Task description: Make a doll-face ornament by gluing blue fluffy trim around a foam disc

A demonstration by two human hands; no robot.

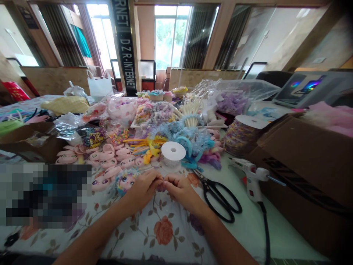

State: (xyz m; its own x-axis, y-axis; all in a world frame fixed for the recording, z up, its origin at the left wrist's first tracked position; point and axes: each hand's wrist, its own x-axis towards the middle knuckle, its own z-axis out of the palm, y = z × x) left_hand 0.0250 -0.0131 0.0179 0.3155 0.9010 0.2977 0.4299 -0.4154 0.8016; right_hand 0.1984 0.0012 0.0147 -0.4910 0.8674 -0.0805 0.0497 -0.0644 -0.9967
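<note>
My left hand [149,183] and my right hand [178,186] meet over the flowered tablecloth [143,230]. Both have their fingers closed in a pinch, thumbs and fingertips almost touching. What they hold is too small to make out; a purplish patch shows just below the fingertips, and I cannot tell whether it is held or part of the cloth's print. Beside my left hand lies a doll head [126,181] with blue and yellow trim. Just beyond the fingers stands a white spool [173,151]. Black-handled scissors [220,198] lie to the right of my right hand.
A white glue gun [252,176] with a black cord lies at right, before a large cardboard box [306,176]. Pink doll faces [107,162], blue frilly trim [190,136] and a ribbon reel [242,136] crowd the table's middle. An open carton [33,141] stands left.
</note>
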